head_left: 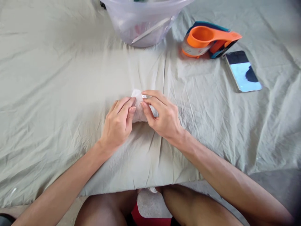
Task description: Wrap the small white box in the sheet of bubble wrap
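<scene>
A small bundle of crinkled, whitish see-through plastic (138, 113) lies on the cloth in front of me; what is inside it, if anything, I cannot make out. My left hand (118, 119) grips its left side, thumb and fingers closed against the plastic. From the right, my right hand (163, 114) pinches the top of the bundle between thumb and fingertips. Part of the plastic is hidden behind the right fingers.
A clear plastic tub (145, 18) stands at the back, with a white strip showing through its wall. An orange and teal tape dispenser (211, 39) sits at the back right, beside a phone (244, 72) with its screen lit. Wrinkled pale cloth (58, 94) covers the surface.
</scene>
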Available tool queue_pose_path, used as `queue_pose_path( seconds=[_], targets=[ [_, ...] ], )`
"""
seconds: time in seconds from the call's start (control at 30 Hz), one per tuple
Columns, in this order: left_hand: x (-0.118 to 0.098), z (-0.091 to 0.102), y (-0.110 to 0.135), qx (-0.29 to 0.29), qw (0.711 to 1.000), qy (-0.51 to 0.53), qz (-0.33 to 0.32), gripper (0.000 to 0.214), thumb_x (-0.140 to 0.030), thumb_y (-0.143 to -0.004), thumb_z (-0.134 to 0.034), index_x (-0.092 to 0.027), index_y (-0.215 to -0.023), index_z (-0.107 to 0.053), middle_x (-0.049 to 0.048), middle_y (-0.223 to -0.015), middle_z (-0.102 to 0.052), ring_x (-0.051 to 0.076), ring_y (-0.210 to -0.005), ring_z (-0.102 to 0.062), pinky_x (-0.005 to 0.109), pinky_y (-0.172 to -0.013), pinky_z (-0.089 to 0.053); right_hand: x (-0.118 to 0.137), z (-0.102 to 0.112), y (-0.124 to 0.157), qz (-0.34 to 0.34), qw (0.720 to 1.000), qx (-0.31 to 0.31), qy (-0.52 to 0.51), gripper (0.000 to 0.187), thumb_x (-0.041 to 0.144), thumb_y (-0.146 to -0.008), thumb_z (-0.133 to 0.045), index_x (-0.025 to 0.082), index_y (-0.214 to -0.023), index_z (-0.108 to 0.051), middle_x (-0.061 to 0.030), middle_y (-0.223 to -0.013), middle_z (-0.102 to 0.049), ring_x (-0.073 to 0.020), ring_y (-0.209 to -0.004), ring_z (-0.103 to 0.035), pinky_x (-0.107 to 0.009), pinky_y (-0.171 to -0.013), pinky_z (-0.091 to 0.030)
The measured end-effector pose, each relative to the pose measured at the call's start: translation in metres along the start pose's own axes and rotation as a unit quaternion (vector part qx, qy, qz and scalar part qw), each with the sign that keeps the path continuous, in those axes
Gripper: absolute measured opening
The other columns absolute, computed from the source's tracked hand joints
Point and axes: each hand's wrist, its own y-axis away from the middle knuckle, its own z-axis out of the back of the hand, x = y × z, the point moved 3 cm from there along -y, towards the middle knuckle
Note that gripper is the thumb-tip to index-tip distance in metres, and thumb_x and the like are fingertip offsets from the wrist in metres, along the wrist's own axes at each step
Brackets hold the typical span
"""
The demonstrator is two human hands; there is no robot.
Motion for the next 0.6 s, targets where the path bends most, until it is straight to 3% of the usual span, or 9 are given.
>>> queue_pose_path(
  seconds=[0.07, 0.23, 0.33, 0.43, 0.6],
  targets=[
    [0.001, 0.0, 0.0, 0.031, 1.0, -0.003, -0.005, 0.056, -0.05, -0.126, -0.032, -0.017, -0.147, -0.072, 0.0149, -0.136, -0.081, 0.028, -0.122, -0.077, 0.047, -0.112, -0.062, 0.0, 0.001, 0.0, -0.002, 1.0, 0.024, -0.01, 0.024, 0.034, -0.119, -0.051, 0.027, -0.103, -0.068, -0.0107, -0.124, -0.084, -0.0262, -0.109, -0.08, -0.046, -0.098, -0.067],
    [0.004, 0.0, -0.001, 0.1, 0.995, 0.012, 0.001, 0.066, -0.069, -0.12, -0.041, -0.015, -0.153, -0.063, 0.019, -0.139, -0.076, 0.034, -0.12, -0.071, 0.053, -0.108, -0.059, 0.001, 0.002, 0.001, 0.005, 0.997, 0.079, 0.003, 0.018, 0.04, -0.119, -0.048, 0.027, -0.111, -0.058, -0.0078, -0.103, -0.076, -0.0263, -0.094, -0.071, -0.048, -0.095, -0.063],
    [0.006, 0.001, -0.002, 0.118, 0.993, 0.023, 0.006, 0.069, -0.073, -0.118, -0.04, -0.016, -0.149, -0.062, 0.0201, -0.146, -0.072, 0.034, -0.124, -0.07, 0.052, -0.109, -0.058, 0.001, 0.002, 0.003, 0.006, 0.995, 0.094, -0.008, 0.018, 0.041, -0.12, -0.045, 0.027, -0.114, -0.054, -0.0075, -0.107, -0.073, -0.0249, -0.096, -0.07, -0.045, -0.094, -0.062],
    [0.01, 0.002, -0.003, 0.126, 0.992, 0.033, -0.002, 0.067, -0.075, -0.118, -0.041, -0.017, -0.147, -0.061, 0.0203, -0.155, -0.069, 0.035, -0.134, -0.069, 0.052, -0.113, -0.057, -0.001, 0.0, 0.005, -0.008, 0.994, 0.104, -0.029, 0.019, 0.044, -0.121, -0.047, 0.026, -0.118, -0.052, -0.0064, -0.107, -0.073, -0.0223, -0.092, -0.072, -0.039, -0.084, -0.061],
    [0.014, 0.003, -0.006, 0.14, 0.989, 0.045, -0.001, 0.063, -0.077, -0.113, -0.055, -0.021, -0.141, -0.062, 0.0142, -0.134, -0.078, 0.033, -0.121, -0.074, 0.049, -0.105, -0.061, -0.002, 0.002, 0.007, -0.025, 0.994, 0.1, -0.047, 0.024, 0.048, -0.119, -0.054, 0.027, -0.131, -0.052, -0.0092, -0.126, -0.073, -0.0193, -0.089, -0.072, -0.033, -0.071, -0.058]
  ],
)
